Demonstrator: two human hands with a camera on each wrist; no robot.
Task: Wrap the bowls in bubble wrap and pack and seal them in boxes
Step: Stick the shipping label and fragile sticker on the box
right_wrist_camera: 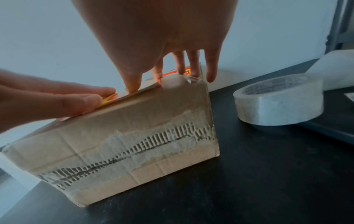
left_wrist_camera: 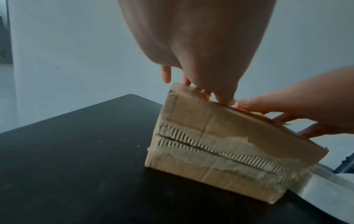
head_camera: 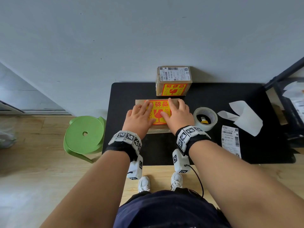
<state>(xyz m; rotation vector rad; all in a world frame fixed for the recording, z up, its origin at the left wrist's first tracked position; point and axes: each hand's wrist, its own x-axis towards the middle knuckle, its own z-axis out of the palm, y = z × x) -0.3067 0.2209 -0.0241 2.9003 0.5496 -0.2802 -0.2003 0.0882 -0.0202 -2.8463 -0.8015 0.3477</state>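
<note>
Each bare forearm wears a black wrist strap [head_camera: 122, 149] ringed with white blocks of black square codes; a white camera box [head_camera: 180, 161] hangs below. Dark navy shorts [head_camera: 167, 209], white sneakers [head_camera: 144, 184].

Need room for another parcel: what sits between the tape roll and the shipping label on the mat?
Nothing: bare black mat separates tape roll and shipping label, per the head view.

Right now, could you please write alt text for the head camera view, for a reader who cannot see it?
Both hands, left hand and right hand, press a red-and-yellow fragile sticker flat onto a cardboard box on a black table. A second labelled box stands behind; a tape roll lies right.
</note>
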